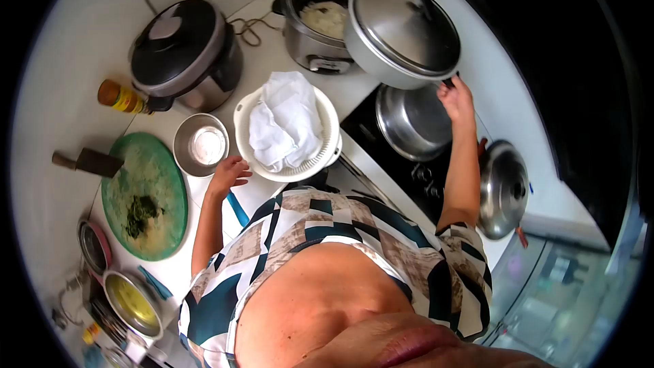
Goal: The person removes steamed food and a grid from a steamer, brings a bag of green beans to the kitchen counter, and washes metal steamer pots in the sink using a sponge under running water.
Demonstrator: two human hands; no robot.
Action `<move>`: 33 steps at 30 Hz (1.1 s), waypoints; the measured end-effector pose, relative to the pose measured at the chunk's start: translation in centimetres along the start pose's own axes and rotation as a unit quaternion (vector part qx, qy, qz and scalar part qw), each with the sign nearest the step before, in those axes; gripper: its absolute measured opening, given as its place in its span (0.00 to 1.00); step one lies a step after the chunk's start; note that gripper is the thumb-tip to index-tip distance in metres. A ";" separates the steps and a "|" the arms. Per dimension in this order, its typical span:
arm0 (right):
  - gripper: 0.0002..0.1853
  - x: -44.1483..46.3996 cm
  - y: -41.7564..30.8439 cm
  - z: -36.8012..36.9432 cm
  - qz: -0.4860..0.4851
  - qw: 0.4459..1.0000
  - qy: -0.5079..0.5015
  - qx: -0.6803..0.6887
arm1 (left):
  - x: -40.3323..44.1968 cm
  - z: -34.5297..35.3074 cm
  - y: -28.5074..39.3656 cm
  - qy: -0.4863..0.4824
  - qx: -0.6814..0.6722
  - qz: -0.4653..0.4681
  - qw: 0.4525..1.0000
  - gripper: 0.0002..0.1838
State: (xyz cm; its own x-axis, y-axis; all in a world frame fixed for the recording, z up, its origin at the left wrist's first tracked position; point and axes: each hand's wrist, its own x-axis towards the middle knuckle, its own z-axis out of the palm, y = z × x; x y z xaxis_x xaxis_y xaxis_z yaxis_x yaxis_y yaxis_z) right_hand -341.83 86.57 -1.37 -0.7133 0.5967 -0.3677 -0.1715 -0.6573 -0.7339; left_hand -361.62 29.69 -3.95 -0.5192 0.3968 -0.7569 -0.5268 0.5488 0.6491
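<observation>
My right hand [456, 99] is closed on the side handle of a lidded pot [381, 61], pale-walled with a domed metal lid [398, 17]. That pot overlaps the edge of a cooker with white rice [325, 19] in it and a steel pot [412, 123] on the black stove; whether it rests on either I cannot tell. My left hand [230, 176] holds nothing, its fingers apart, beside a small metal bowl [201, 144] and a white colander [330, 112]. A crumpled white cloth [286, 119] lies in the colander.
A green cutting board [146, 170] bears chopped greens [142, 216] and a cleaver [99, 162] at its edge. Behind stand a black-lidded cooker [180, 48] and a seasoning bottle [122, 97]. A lidded pan [504, 191] sits right; a bowl of yellow liquid [133, 302] is at lower left.
</observation>
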 end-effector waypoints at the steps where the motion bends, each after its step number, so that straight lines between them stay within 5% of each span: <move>1: 0.05 -0.8 0.1 0.6 0.010 1.000 -0.017 0.006 | 0.4 0.1 0.0 -0.003 0.017 0.008 1.000 0.20; 9: 0.06 -3.2 3.3 2.2 -0.064 0.995 -0.028 0.074 | 1.5 1.2 0.9 0.023 0.122 0.044 0.991 0.20; 17: 0.07 -13.0 4.8 -6.2 -0.162 0.975 0.033 0.152 | -2.1 3.6 -0.7 0.091 0.106 0.095 0.986 0.24; 24: 0.07 -14.8 7.8 -12.3 -0.159 0.971 0.149 0.103 | -3.0 5.4 -0.7 0.101 0.086 0.100 0.986 0.26; 28: 0.08 -15.6 8.1 -14.9 -0.073 0.971 0.193 0.116 | -3.0 5.9 -1.1 0.096 0.064 0.094 0.989 0.26; 32: 0.11 -15.8 5.8 -16.0 0.018 0.980 0.199 -0.002 | -3.1 6.9 -1.3 0.122 0.056 0.117 0.984 0.27; 33: 0.12 -16.5 4.3 -15.3 0.038 0.948 0.232 -0.213 | -3.2 7.3 -1.2 0.129 0.055 0.124 0.982 0.27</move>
State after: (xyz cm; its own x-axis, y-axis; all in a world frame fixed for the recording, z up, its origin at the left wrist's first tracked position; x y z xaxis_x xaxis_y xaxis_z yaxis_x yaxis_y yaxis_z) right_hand -320.42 80.90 -7.20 -0.3196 0.7580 -0.5686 0.2300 -0.5201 -0.8226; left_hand -354.42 33.10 -2.82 -0.7832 0.3363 -0.5230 -0.2939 0.5411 0.7879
